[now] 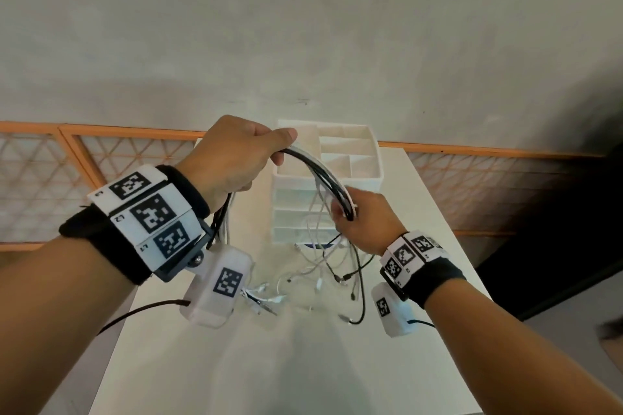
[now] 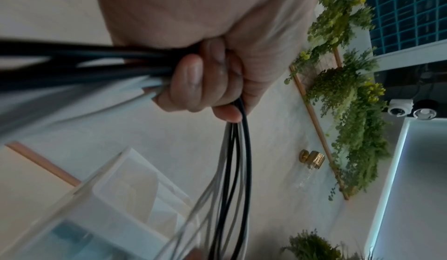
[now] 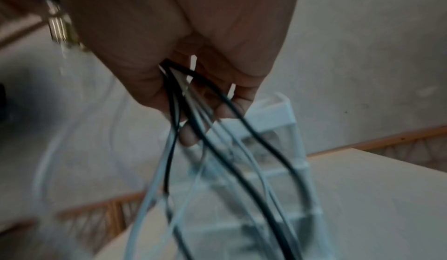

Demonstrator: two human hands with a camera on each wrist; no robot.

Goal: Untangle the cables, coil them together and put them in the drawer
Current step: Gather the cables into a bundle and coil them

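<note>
A bundle of black and white cables arcs between my two hands above the white table. My left hand grips one end of the arc, fingers curled round the strands. Lower and to the right, my right hand holds the other end, with the cables running out between its fingers. Loose ends with plugs hang down and trail on the tabletop. Behind the cables stands a white drawer unit with several translucent drawers, all of which look closed.
The drawer unit's top is an open tray with dividers. An orange-framed lattice rail runs behind the table, below a plain wall. Dark floor lies past the table's right edge.
</note>
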